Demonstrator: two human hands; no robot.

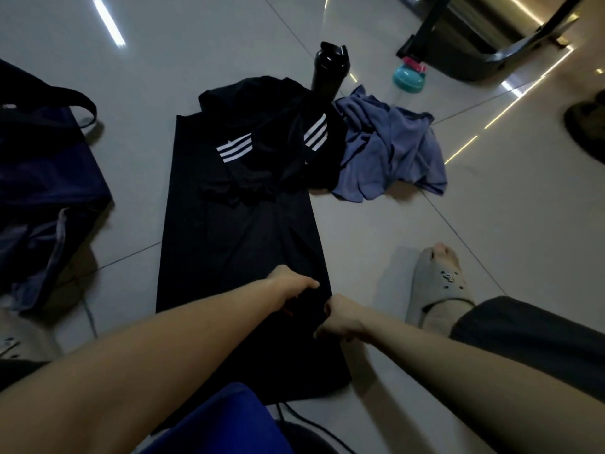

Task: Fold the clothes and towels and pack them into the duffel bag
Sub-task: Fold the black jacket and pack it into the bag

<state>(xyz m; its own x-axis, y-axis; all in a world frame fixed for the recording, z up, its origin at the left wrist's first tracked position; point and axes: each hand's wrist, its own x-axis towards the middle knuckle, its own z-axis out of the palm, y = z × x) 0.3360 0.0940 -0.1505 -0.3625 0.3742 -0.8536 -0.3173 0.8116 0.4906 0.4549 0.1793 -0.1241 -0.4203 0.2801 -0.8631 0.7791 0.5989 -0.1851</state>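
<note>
Early yet: your left hand (291,286) and right hand (340,317) both grip the half-folded black shirt (235,224). The blue cloth (389,149), upper right, lies crumpled — the duffel bag (42,165) at left awaits.

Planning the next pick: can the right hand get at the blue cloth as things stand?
Probably yes. Only bare floor lies between the right hand and the blue cloth. But it grips the black shirt now, so it must let go first.

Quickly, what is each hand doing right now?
Left hand: grips the black T-shirt.
Right hand: grips the same T-shirt's edge.
</note>
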